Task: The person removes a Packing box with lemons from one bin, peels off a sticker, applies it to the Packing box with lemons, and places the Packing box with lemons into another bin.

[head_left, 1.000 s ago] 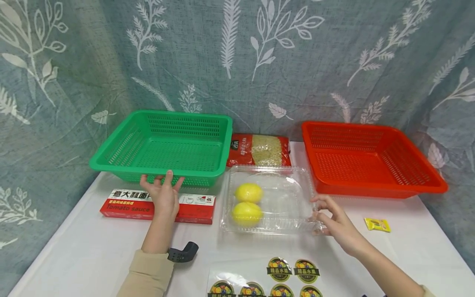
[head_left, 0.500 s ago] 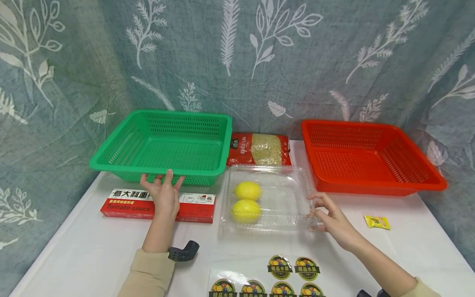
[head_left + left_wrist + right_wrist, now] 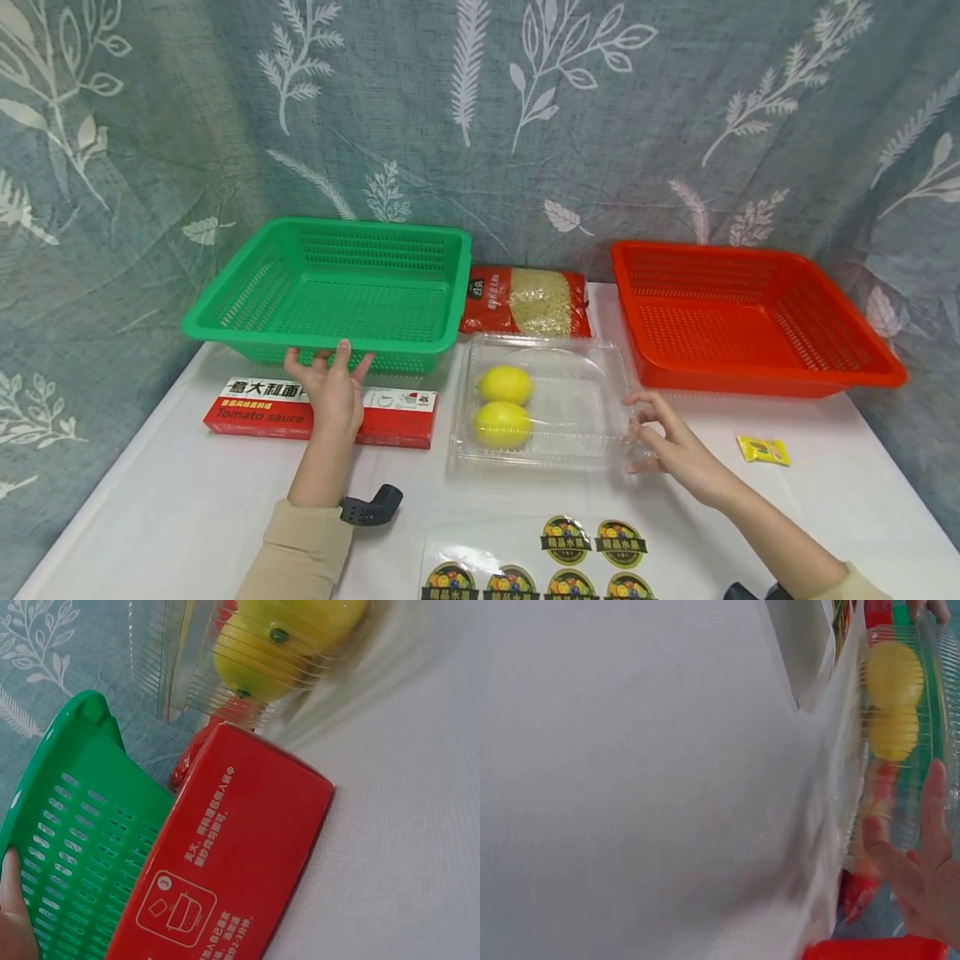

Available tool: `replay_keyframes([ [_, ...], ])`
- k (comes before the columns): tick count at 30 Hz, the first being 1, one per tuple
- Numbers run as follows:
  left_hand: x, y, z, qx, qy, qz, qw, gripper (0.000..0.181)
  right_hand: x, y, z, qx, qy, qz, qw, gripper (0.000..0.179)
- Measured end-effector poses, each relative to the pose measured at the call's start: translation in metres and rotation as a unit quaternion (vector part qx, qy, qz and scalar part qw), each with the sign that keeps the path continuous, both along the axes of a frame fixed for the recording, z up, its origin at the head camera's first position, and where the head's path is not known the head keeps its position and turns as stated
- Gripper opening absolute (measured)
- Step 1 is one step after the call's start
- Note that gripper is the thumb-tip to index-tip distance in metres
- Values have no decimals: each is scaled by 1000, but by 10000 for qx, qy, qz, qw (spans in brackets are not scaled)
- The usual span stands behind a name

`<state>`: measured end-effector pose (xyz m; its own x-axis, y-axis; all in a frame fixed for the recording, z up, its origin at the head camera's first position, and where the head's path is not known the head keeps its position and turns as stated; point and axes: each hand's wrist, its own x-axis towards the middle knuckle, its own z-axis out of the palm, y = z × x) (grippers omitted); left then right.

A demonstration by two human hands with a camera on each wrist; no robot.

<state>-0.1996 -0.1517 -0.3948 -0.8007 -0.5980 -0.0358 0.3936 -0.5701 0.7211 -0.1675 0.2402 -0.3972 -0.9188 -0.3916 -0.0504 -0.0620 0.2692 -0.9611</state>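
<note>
Left hand (image 3: 333, 396) touches the green basket (image 3: 405, 340), right hand (image 3: 678, 446) the clear box (image 3: 570, 408) of two lemons (image 3: 502, 423), fingers apart

This is a work spot at a table (image 3: 165, 492); I can't tell if it's home or shop. A leafy curtain (image 3: 420, 108) hangs on the far side, with a green basket (image 3: 360, 304) left, a red basket (image 3: 697, 329) right and stickers (image 3: 566, 540) near.
</note>
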Motion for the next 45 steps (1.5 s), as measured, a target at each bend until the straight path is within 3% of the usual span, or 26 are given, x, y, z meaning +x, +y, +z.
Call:
replay_keyframes([
  [10,4,0,-1,35,35,-28,10000,57,2,1,0,233,-122,184,9995,36],
  [17,1,-1,1,123,122,73,9998,57,1,0,0,255,34,287,9993,40],
  [25,3,4,4,179,-302,64,9994,59,5,1,6,567,123,199,9981,42],
  [38,11,1,15,230,-1047,-816,9909,55,14,10,15,917,495,-15,9946,53],
  [42,18,1,17,166,-1216,-1235,9847,53,18,12,18,832,533,-55,9951,51],
  [45,26,3,18,-150,-1398,-1554,9778,50,20,13,19,737,513,-70,9959,49],
])
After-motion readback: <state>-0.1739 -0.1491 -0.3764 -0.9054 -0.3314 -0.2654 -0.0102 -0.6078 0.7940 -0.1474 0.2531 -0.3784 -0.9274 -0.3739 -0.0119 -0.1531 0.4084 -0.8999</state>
